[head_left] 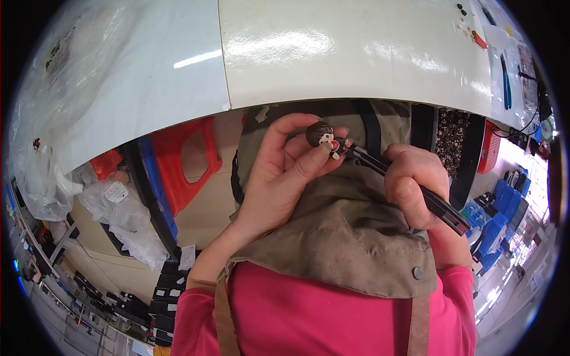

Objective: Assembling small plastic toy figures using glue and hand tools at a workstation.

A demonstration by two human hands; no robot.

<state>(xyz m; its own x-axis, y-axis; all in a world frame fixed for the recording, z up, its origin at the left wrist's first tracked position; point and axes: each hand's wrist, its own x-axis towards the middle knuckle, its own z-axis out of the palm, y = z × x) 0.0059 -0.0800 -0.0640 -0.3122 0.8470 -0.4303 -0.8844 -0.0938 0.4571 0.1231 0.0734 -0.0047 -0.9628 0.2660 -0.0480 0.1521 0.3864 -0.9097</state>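
Note:
Between the thumb and fingers of my left hand [282, 172] is a small figurine [320, 135] with dark brown hair, a pale face and a red patch on its body. My right hand [418, 181] is wrapped round a long black-handled tool [444, 212], perhaps a knife. Its slim front end points left and meets the figurine's lower end; the exact tip is too small to make out. Both hands are above my lap, over a brown apron [350, 237], just short of the table's near edge.
Ahead lies a glossy white table [356, 71] with clear plastic bags [89, 89] at its left. A blue-handled tool [506, 86] and a small red piece [479, 40] lie at its right. A red stool [184, 190] stands left; a black bin [454, 136] of small brown pieces is right.

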